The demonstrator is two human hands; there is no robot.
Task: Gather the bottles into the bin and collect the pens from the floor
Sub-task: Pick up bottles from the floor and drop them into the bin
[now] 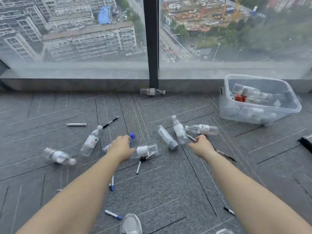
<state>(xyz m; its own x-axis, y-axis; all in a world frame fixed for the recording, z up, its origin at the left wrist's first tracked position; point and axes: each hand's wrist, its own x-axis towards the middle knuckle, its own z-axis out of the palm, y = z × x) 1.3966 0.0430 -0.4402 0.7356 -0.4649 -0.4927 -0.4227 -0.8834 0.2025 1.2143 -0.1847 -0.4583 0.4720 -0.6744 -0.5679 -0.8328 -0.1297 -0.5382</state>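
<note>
While the left hand grips a clear blue-capped plastic bottle, cap toward the clear plastic bin well apart, the nearer right hand curls beside a white pen, grip unclear.

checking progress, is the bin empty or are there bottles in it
Not empty. Through the clear bin walls several bottles show lying inside, one with a red label; it is partly filled, below the rim.

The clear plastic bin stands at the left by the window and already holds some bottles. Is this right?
No. The head view shows the clear plastic bin at the right by the window, not the left; it already holds some bottles.
</note>
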